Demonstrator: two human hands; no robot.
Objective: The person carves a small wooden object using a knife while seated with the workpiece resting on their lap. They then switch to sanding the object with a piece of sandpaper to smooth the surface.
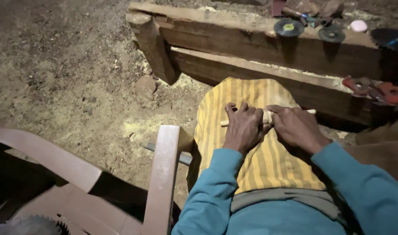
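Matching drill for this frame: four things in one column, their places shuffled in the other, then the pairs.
Things:
1. stick
2. grinding disc
3. saw blade
4. plastic chair

Places:
A. on top of the wooden beam
B. bottom left corner of the view
C. across the striped cloth, under the left hand and right hand
D. left of the person's lap, on the dirt floor

Pairs: 1-C, 2-A, 3-B, 4-D

A stick [268,116] lies across the lap, under both hands. A bench [251,39] stands beyond, with discs [288,27] on its top edge.
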